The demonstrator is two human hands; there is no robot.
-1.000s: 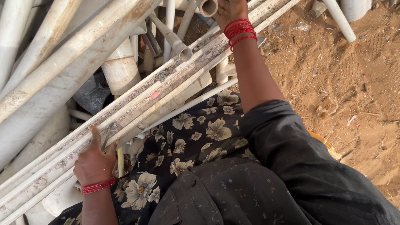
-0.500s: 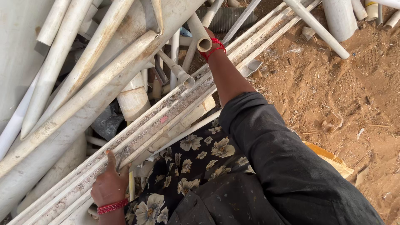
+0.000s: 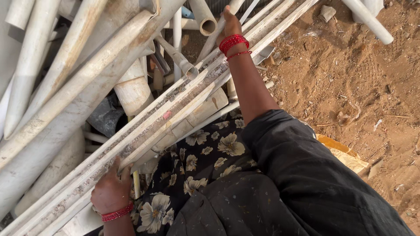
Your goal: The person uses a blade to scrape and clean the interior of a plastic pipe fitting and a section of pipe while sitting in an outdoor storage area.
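Left hand [image 3: 111, 192] gripping near end of long dirty white channel strips [image 3: 175, 116]; right hand [image 3: 231, 27] clasping same bundle far up, lying diagonally atop pipe pile [image 3: 65, 87]. Judging: keeping grips wide, lifting both ends level, preventing strips splaying or snagging pipes.

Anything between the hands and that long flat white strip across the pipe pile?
Nothing visible. The left hand already grips the long white strip at its near end, and the right hand rests on it farther up. Loose pipes lie beneath.
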